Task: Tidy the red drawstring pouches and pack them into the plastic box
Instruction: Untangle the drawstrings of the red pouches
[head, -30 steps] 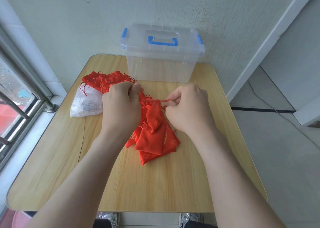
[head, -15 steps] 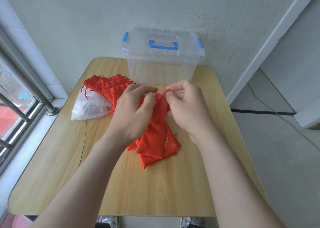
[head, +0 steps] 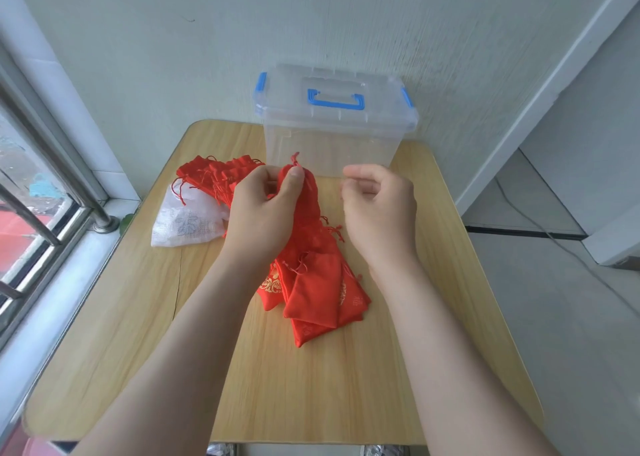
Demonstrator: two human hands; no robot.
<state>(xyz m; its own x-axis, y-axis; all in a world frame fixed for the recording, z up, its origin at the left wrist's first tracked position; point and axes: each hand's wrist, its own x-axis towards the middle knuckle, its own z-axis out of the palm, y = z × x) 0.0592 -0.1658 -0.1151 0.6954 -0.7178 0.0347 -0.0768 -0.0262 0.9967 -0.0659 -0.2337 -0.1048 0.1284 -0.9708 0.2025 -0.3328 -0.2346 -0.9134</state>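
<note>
My left hand (head: 263, 209) pinches the gathered neck of a red drawstring pouch (head: 308, 192), which hangs down over a loose heap of red pouches (head: 318, 292) in the middle of the wooden table (head: 138, 334). My right hand (head: 379, 209) hovers just to the right with its fingers loosely curled, holding nothing. Another stack of red pouches (head: 214, 175) lies at the back left. The clear plastic box (head: 332, 133) with blue handle and clips stands at the back with its lid on.
A white mesh bag (head: 187, 223) lies under the back-left stack. A window with metal bars (head: 41, 213) runs along the left. The wall is right behind the box. To the right of the table the floor drops away.
My right hand has let go of the pouch's neck and moved away to the right. My left hand keeps the pouch and has lifted it slightly.
</note>
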